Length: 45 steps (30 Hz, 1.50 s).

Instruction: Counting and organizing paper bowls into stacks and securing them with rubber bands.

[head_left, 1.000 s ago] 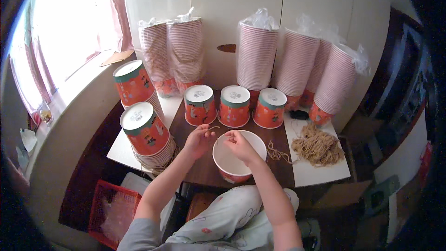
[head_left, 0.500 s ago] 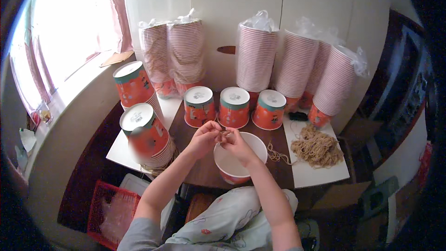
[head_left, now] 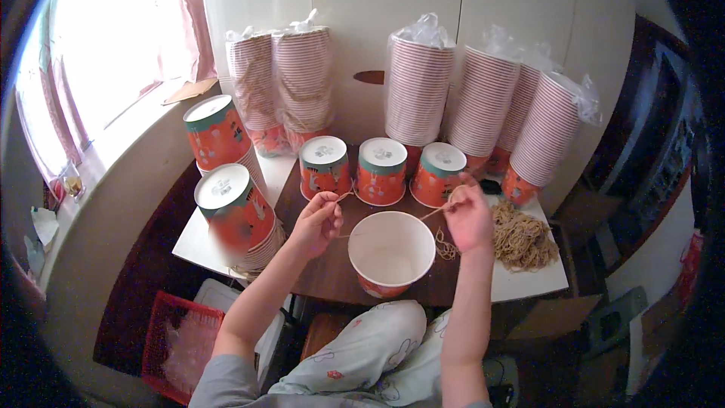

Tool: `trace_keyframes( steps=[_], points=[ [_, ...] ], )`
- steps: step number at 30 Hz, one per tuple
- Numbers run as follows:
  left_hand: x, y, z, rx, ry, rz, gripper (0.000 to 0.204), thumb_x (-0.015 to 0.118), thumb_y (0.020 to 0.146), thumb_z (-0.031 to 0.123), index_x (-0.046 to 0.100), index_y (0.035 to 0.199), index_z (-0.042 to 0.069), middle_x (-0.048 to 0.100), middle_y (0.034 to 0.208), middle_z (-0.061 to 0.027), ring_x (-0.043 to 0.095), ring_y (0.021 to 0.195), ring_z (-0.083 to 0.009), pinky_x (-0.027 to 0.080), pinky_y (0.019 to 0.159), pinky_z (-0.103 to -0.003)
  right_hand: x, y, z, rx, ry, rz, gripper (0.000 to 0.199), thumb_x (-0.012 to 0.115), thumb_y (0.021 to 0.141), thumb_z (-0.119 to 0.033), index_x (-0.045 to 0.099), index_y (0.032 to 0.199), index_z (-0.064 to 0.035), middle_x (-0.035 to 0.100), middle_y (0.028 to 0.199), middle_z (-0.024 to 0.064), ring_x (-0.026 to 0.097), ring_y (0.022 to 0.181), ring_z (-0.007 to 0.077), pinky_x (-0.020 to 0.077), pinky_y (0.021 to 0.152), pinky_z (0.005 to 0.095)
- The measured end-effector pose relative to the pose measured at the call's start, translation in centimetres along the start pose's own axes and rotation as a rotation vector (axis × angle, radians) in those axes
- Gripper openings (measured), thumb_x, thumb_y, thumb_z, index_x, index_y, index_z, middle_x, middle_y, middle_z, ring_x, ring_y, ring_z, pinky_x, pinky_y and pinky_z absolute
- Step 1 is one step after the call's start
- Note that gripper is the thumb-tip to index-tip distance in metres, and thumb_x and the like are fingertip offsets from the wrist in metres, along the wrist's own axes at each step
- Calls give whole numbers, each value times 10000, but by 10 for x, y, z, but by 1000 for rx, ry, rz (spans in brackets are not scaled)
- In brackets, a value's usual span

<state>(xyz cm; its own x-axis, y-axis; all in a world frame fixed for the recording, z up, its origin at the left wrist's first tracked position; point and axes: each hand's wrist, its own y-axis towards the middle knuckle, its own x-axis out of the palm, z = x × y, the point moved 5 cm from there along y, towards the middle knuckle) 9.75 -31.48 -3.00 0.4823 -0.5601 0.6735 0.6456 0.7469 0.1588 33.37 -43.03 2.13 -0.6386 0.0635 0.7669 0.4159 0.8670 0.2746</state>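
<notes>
Brown-and-white desk (head_left: pixel 313 281), pale panelled wall (head_left: pixel 362 0) behind. One paper bucket (head_left: pixel 392 257), upright, mouth up, near the front edge, between the forearms. One tan twine strand (head_left: pixel 436 213), above the bucket's far rim: left hand (head_left: pixel 319 223), fingers pinched on it; right hand (head_left: pixel 468 217), fingers likewise clamped on it. One twine heap (head_left: pixel 522 238), right end, beside the right hand. Three upturned orange-and-green buckets (head_left: pixel 381 176), in a row beyond. Plastic-wrapped bucket stacks (head_left: pixel 420 94), along the back.

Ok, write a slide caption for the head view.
Left hand and right hand hold twine on either side of an open tub, three upturned tubs behind it.
</notes>
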Motion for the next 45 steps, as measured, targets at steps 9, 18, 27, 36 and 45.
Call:
trace_keyframes(
  steps=[9, 18, 27, 36, 45],
  points=[
    [13, -24, -11, -182, 47, 47, 108, 439, 865, 105, 439, 972, 96, 512, 719, -26, 410, 538, -80, 292, 429, -176, -58, -5, -37, -85, -966, 172, 166, 407, 802, -60, 518, 924, -42, 459, 627, 30, 433, 544, 121, 354, 515, 262],
    [11, -16, -13, -144, 233, 54, 199, 490, 838, 72, 431, 1022, 24, 572, 833, -81, 564, 762, -140, 472, 696, -254, -103, -20, -7, 867, -1873, 251, 184, 479, 772, -159, 531, 869, -11, 569, 862, 206, 575, 782, 317, 454, 639, 427],
    [6, 10, -15, -177, 632, 18, 194, 526, 823, 86, 467, 987, 0, 593, 828, -97, 581, 731, -149, 480, 629, -234, 18, -53, 91, 684, -1373, -352, 392, 440, 801, -180, 418, 1189, -129, 577, 807, 237, 594, 671, 332, 469, 596, 415],
    [27, 21, -15, 76, 1484, -101, 162, 566, 748, 159, 581, 801, 6, 607, 706, -127, 606, 666, -222, 474, 609, -317, -21, -30, 149, 412, -1845, -632, 440, 381, 796, -108, 360, 1223, -5, 546, 972, 179, 576, 743, 210, 473, 701, 330],
    [32, 19, -22, 153, 1785, -260, 181, 551, 701, 196, 613, 788, 49, 611, 727, -128, 595, 701, -282, 474, 658, -379, 19, -36, 98, 467, -1549, -429, 389, 398, 818, -136, 410, 1175, 19, 528, 1089, 188, 523, 1006, 267, 406, 827, 321]
  ],
)
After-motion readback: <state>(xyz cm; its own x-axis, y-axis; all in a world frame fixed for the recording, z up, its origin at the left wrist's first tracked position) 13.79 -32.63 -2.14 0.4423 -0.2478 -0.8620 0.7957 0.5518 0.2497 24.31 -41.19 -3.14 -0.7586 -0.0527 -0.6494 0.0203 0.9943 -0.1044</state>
